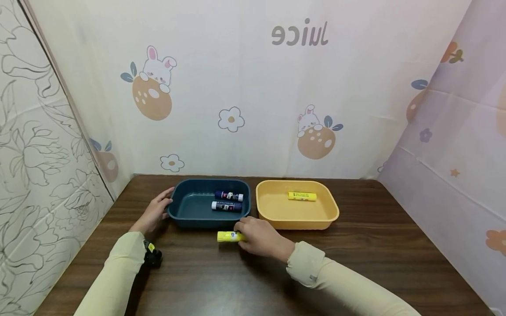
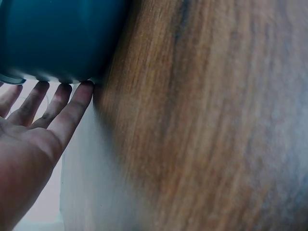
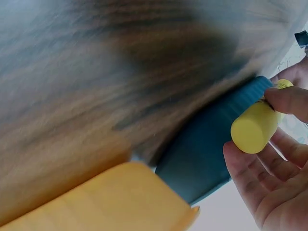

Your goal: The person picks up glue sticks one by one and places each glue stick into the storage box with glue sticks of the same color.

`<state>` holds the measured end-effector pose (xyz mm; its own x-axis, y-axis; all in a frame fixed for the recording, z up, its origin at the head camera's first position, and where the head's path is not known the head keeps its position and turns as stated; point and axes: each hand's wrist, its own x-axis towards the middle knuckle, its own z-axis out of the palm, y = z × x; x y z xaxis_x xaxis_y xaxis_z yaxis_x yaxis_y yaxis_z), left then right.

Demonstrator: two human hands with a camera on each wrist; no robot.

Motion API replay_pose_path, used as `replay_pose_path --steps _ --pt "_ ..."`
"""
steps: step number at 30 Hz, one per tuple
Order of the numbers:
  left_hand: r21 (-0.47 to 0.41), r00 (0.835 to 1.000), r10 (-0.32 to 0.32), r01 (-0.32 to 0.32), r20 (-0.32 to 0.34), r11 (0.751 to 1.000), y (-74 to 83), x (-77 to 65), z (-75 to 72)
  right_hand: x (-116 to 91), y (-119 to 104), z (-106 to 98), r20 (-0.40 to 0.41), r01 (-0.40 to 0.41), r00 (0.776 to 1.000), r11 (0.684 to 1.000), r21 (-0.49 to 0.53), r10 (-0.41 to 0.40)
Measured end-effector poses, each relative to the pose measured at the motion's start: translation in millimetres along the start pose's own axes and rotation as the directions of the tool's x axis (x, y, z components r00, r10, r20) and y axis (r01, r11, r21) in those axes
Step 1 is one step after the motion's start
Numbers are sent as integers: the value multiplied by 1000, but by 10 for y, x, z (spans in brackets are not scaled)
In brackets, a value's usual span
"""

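Observation:
My right hand [image 1: 261, 237] grips a yellow glue stick [image 1: 229, 237] by one end, in front of the dark teal bin [image 1: 186, 223]. The right wrist view shows that glue stick [image 3: 252, 130] between thumb and fingers, end toward the camera. At the bin's left side my left hand [image 1: 156, 211] touches the wall with extended fingertips. In the left wrist view, fingers [image 2: 72, 113] of that hand meet the teal wall [image 2: 57, 43]. Two dark blue glue sticks with white ends lie inside the bin, an upper one [image 1: 228, 195] and a lower one [image 1: 226, 206].
Right of the teal bin stands a yellow bin [image 1: 298, 224] with another yellow glue stick [image 1: 302, 196] inside. Both bins are near the back edge of the brown wooden table [image 1: 197, 281]. Behind hangs a printed curtain [image 1: 269, 87]; a floral panel [image 1: 39, 145] borders the left.

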<state>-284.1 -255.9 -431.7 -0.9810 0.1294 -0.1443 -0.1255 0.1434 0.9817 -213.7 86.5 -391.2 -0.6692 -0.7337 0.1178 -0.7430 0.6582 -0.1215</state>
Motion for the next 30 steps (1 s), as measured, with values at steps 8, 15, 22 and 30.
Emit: replay_pose_path --steps 8,15,22,30 --pt "3 1000 8 -8 6 1000 8 -5 13 -98 102 -143 -28 -27 999 1000 -9 27" --pt "4 1000 -24 24 -8 1000 10 9 3 -185 196 -318 -57 -46 997 999 -27 44" --pt "11 999 -33 33 -17 999 -4 4 -10 -258 331 -450 -97 -62 994 998 -28 59" --pt "1 1000 -29 29 -10 1000 2 9 -12 -335 499 -565 -124 -123 985 992 -30 118"
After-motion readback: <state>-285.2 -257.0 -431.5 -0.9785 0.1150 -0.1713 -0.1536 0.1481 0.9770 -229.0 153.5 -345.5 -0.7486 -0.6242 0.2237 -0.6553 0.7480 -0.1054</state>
